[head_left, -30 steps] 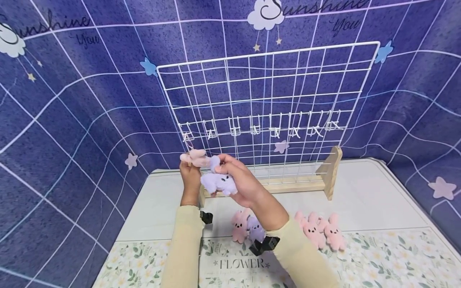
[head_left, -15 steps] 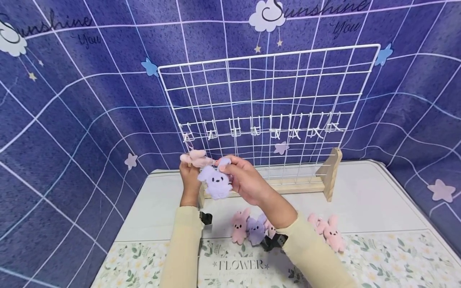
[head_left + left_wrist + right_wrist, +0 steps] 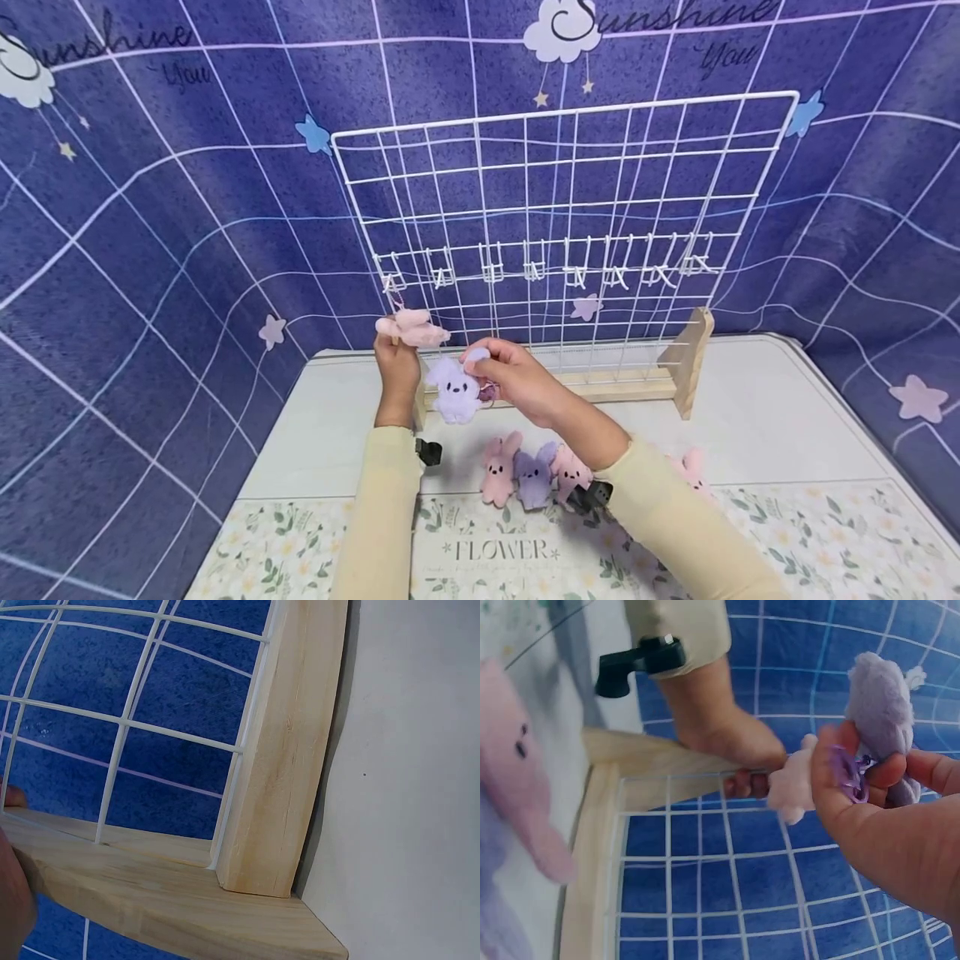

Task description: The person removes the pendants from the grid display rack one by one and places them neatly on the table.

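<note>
In front of the white wire grid [image 3: 562,233] standing on the worktop [image 3: 750,417], the right hand [image 3: 517,379] pinches a purple plush bunny [image 3: 452,390] by its loop, while the left hand [image 3: 397,367] grips a pink plush bunny [image 3: 411,327] beside it, above more bunnies [image 3: 532,475] lying on the worktop.

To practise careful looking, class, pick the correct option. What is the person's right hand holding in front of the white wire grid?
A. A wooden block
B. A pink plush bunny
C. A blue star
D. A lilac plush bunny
D: the right hand pinches a lilac plush bunny by its ear, hanging just in front of the white wire grid, while the left hand holds a pink plush bunny.
</note>
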A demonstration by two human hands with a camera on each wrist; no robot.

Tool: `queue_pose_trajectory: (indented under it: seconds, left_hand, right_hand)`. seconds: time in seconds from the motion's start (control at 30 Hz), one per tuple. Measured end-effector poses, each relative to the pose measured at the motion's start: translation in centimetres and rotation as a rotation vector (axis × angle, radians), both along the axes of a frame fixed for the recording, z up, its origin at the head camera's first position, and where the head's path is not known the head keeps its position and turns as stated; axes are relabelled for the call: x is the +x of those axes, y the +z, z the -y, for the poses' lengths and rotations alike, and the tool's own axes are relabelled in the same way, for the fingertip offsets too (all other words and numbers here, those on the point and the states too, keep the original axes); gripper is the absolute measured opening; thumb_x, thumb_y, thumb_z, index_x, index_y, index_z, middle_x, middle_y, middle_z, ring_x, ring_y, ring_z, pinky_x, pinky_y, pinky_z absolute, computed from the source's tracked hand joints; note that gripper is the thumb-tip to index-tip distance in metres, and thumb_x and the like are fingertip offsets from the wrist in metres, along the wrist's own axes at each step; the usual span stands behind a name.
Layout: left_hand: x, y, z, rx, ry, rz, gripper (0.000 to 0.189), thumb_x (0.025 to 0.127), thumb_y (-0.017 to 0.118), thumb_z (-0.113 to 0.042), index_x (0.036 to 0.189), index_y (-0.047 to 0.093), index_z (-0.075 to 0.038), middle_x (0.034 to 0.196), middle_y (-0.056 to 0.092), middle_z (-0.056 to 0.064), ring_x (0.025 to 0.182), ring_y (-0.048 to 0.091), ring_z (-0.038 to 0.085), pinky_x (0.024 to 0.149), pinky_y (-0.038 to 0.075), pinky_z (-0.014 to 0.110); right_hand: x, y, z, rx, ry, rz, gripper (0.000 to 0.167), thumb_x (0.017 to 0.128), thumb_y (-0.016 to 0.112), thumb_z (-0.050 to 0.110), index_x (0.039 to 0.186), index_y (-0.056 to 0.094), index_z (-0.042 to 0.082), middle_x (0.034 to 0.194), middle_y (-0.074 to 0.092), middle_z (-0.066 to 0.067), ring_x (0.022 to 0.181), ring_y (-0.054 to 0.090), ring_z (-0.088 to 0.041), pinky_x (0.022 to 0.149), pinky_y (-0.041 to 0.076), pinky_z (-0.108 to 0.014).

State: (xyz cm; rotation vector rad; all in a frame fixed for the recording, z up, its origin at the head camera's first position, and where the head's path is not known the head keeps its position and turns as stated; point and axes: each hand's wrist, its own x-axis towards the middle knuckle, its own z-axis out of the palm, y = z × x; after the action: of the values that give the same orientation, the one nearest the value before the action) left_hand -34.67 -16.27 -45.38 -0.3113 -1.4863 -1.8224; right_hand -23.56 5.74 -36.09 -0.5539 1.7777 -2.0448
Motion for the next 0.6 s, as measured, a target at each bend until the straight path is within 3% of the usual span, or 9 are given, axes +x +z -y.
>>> queue_pose_trajectory:
  seconds: [0.1, 0.17, 0.33, 0.43, 0.6]
  left_hand:
    - [-0.3, -0.2, 0.3, 0.005, -0.105, -0.084, 0.016, 0.104, 0.054, 0.003, 0.101, 0.067, -0.004, 0.084, 0.080, -0.009, 0.073, 0.078, 0.006, 0.071, 0.062, 0.022]
    - [-0.3, -0.3, 0.4, -0.001, -0.139, -0.106, 0.015, 0.105, 0.055, 0.000, 0.101, 0.068, -0.004, 0.086, 0.081, -0.006, 0.074, 0.079, 0.009, 0.070, 0.063, 0.024]
    - [-0.2, -0.4, 0.4, -0.009, -0.078, -0.068, 0.018, 0.099, 0.062, -0.001, 0.100, 0.072, -0.016, 0.082, 0.079, -0.011, 0.075, 0.077, 0.005, 0.071, 0.059, 0.019]
    - [-0.3, -0.5, 0.4, -0.005, -0.081, -0.074, 0.006, 0.100, 0.065, -0.007, 0.100, 0.070, -0.008, 0.081, 0.079, -0.010, 0.075, 0.077, 0.005, 0.071, 0.060, 0.020]
    - [-0.5, -0.5, 0.4, -0.020, -0.095, -0.103, 0.020, 0.103, 0.066, -0.015, 0.102, 0.066, 0.005, 0.083, 0.080, -0.010, 0.076, 0.078, 0.007, 0.069, 0.062, 0.022]
  right_hand:
    - [-0.4, -0.6, -0.1, 0.029, 0.002, -0.018, 0.024, 0.101, 0.052, 0.006, 0.120, 0.061, -0.005, 0.091, 0.063, 0.005, 0.081, 0.057, -0.009, 0.075, 0.055, -0.022]
    - [-0.6, -1.1, -0.2, 0.045, -0.006, -0.021, 0.025, 0.100, 0.054, 0.006, 0.120, 0.062, -0.007, 0.093, 0.064, 0.005, 0.083, 0.060, -0.009, 0.079, 0.057, -0.023]
    - [-0.9, -2.2, -0.3, 0.097, -0.033, -0.057, 0.027, 0.100, 0.058, 0.006, 0.121, 0.065, -0.009, 0.106, 0.070, 0.002, 0.094, 0.066, -0.007, 0.091, 0.059, -0.026]
    - [-1.1, -2.9, -0.4, 0.157, -0.039, -0.122, 0.026, 0.099, 0.061, 0.007, 0.119, 0.069, -0.006, 0.107, 0.072, 0.000, 0.093, 0.066, -0.008, 0.091, 0.058, -0.028]
    - [-1.2, -3.7, -0.7, 0.265, 0.003, -0.257, 0.025, 0.097, 0.064, 0.006, 0.119, 0.074, 0.000, 0.098, 0.073, -0.007, 0.084, 0.063, -0.012, 0.078, 0.055, -0.026]
